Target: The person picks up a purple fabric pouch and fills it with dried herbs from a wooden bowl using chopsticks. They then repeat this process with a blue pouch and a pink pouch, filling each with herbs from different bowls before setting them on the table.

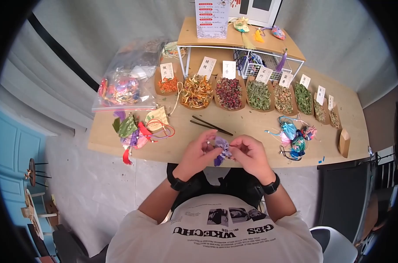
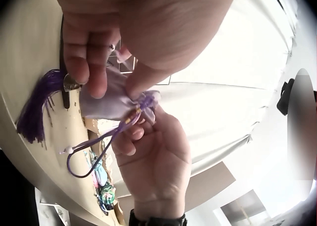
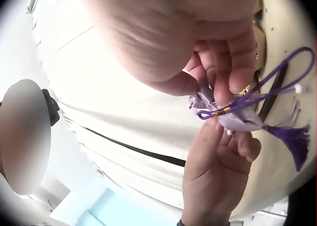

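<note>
A lilac drawstring sachet (image 1: 224, 150) is held between both hands above the table's front edge. My left hand (image 1: 200, 152) pinches the pouch's body, thumb on top and fingers beneath. At the gathered neck, my right hand (image 1: 251, 158) pinches the cloth between thumb and fingertips. In the left wrist view a purple cord loop (image 2: 81, 174) with a white bead hangs from the neck. A dark purple tassel (image 3: 292, 142) hangs at the pouch's other end in the right wrist view. Dark sticks (image 1: 211, 126) lie on the table just beyond the hands.
Several paper trays of dried herbs with labels, one holding dark red buds (image 1: 228, 93), line the table's back. Finished pouches lie at left (image 1: 128, 126) and right (image 1: 298, 143). A plastic bag (image 1: 125, 85) sits back left, beside a wooden shelf (image 1: 247, 42).
</note>
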The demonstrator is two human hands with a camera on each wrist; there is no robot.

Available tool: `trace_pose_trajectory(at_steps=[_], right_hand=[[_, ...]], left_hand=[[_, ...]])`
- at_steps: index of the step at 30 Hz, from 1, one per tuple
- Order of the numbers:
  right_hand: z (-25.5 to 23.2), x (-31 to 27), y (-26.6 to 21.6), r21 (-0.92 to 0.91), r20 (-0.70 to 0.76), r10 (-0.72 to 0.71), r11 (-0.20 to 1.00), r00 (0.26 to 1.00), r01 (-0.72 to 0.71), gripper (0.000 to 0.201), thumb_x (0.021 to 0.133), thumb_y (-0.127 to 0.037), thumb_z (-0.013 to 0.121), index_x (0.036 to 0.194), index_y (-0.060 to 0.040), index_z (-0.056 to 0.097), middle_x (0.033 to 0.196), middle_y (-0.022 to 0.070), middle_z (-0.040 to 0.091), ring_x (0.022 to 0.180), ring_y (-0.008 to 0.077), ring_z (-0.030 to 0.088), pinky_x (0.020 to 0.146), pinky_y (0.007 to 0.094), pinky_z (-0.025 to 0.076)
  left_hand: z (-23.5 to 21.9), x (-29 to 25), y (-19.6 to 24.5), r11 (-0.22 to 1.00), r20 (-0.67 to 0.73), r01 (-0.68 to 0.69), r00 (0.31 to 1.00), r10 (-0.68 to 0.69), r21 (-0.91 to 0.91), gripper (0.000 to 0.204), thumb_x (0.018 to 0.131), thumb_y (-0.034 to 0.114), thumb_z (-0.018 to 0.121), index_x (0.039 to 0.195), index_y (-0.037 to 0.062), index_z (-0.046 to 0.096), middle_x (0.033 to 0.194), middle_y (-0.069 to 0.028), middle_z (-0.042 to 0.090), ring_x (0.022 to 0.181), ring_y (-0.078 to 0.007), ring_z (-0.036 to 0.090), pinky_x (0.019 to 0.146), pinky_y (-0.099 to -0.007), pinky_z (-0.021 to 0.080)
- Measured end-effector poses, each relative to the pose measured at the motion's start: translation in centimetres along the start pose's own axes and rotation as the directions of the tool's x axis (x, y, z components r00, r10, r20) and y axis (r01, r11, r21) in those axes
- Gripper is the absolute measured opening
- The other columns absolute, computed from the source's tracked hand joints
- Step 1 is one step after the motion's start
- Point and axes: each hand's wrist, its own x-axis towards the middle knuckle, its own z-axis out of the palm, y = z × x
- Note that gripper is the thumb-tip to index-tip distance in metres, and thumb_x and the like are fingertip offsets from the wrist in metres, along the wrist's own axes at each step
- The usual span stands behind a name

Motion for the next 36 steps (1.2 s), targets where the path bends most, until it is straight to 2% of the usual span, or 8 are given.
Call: trace_pose_trajectory(at_steps=[6, 8, 11, 18, 20, 27, 30, 36], right_hand=[[1.4, 0.7, 2.5, 0.028, -0.015, 0.122, 0.992, 0.992, -0.122, 0.004, 0.096, 0.002, 0.063, 0.100, 0.0031, 0.065, 0.084, 0.0032, 0.068, 0.072, 0.0069, 0.066, 0.063, 0.0224, 0.053], [1.3, 0.9, 3.2, 0.047, 0.003, 0.189, 0.981, 0.982, -0.189, 0.005, 0.097, 0.001, 0.061, 0.100, 0.0031, 0.064, 0.084, 0.0035, 0.067, 0.070, 0.0076, 0.066, 0.061, 0.0227, 0.054], [0.9, 1.1, 3.8, 0.110, 0.062, 0.196, 0.973, 0.979, -0.202, 0.006, 0.098, -0.001, 0.061, 0.102, 0.0028, 0.063, 0.085, 0.0035, 0.066, 0.068, 0.0088, 0.065, 0.060, 0.0238, 0.054], [0.4, 1.4, 4.5, 0.174, 0.145, 0.251, 0.946, 0.957, -0.275, 0.006, 0.099, -0.001, 0.058, 0.103, 0.0012, 0.061, 0.084, 0.0038, 0.064, 0.068, 0.0110, 0.063, 0.060, 0.0264, 0.054], [0.4, 1.3, 4.3, 0.213, 0.191, 0.273, 0.926, 0.943, -0.311, 0.005, 0.100, 0.001, 0.055, 0.101, 0.0009, 0.060, 0.088, 0.0048, 0.064, 0.071, 0.0135, 0.064, 0.065, 0.0279, 0.053], [0.1, 1.6, 4.3, 0.203, 0.147, 0.252, 0.939, 0.956, -0.279, 0.004, 0.099, -0.001, 0.057, 0.101, 0.0005, 0.060, 0.087, 0.0051, 0.064, 0.068, 0.0126, 0.063, 0.061, 0.0273, 0.053], [1.0, 1.4, 3.4, 0.147, 0.047, 0.225, 0.962, 0.973, -0.229, 0.004, 0.098, -0.004, 0.061, 0.099, 0.0002, 0.061, 0.081, 0.0030, 0.064, 0.065, 0.0116, 0.063, 0.058, 0.0264, 0.051], [0.9, 1.0, 4.0, -0.341, 0.015, 0.110, 0.935, 0.994, -0.099, 0.012, 0.090, -0.008, 0.069, 0.090, 0.0019, 0.063, 0.065, 0.0050, 0.064, 0.059, 0.0114, 0.064, 0.055, 0.0268, 0.051]], left_hand=[[-0.7, -0.1, -3.2, 0.984, -0.103, -0.063, 0.991, 0.080, 0.164, 0.022, 0.094, 0.000, 0.068, 0.115, -0.0009, 0.062, 0.119, -0.0096, 0.062, 0.080, -0.0094, 0.065, 0.068, -0.0241, 0.053], [-0.7, -0.2, -2.8, 0.884, -0.035, -0.252, 0.957, 0.288, 0.393, 0.016, 0.092, 0.004, 0.072, 0.106, -0.0009, 0.066, 0.115, -0.0111, 0.062, 0.078, -0.0117, 0.065, 0.068, -0.0253, 0.053], [-0.5, -0.8, -1.3, 0.944, -0.034, -0.102, 0.992, 0.118, 0.313, 0.014, 0.093, 0.004, 0.073, 0.104, -0.0013, 0.068, 0.120, -0.0090, 0.059, 0.089, -0.0093, 0.064, 0.074, -0.0240, 0.053], [-1.5, -0.4, -2.9, 0.933, 0.005, -0.110, 0.993, 0.115, 0.343, 0.013, 0.093, 0.007, 0.073, 0.100, -0.0016, 0.067, 0.119, -0.0114, 0.060, 0.085, -0.0126, 0.065, 0.074, -0.0275, 0.054], [-1.6, -0.4, -2.7, 0.879, 0.024, -0.140, 0.989, 0.146, 0.456, 0.015, 0.093, 0.010, 0.068, 0.100, -0.0029, 0.065, 0.120, -0.0182, 0.062, 0.089, -0.0245, 0.068, 0.075, -0.0336, 0.056], [-0.8, -0.4, -0.7, 0.766, 0.051, -0.206, 0.974, 0.221, 0.609, 0.014, 0.091, 0.008, 0.064, 0.098, -0.0038, 0.064, 0.117, -0.0216, 0.064, 0.094, -0.0346, 0.067, 0.078, -0.0394, 0.055], [-0.2, -0.3, -0.1, 0.701, 0.060, -0.216, 0.969, 0.241, 0.679, 0.014, 0.091, 0.009, 0.063, 0.097, -0.0040, 0.062, 0.116, -0.0227, 0.064, 0.095, -0.0387, 0.066, 0.079, -0.0429, 0.055], [0.3, -0.7, -0.5, 0.644, 0.110, -0.285, 0.948, 0.299, 0.710, 0.013, 0.090, 0.007, 0.064, 0.098, -0.0032, 0.063, 0.119, -0.0197, 0.065, 0.094, -0.0378, 0.066, 0.080, -0.0415, 0.055]])
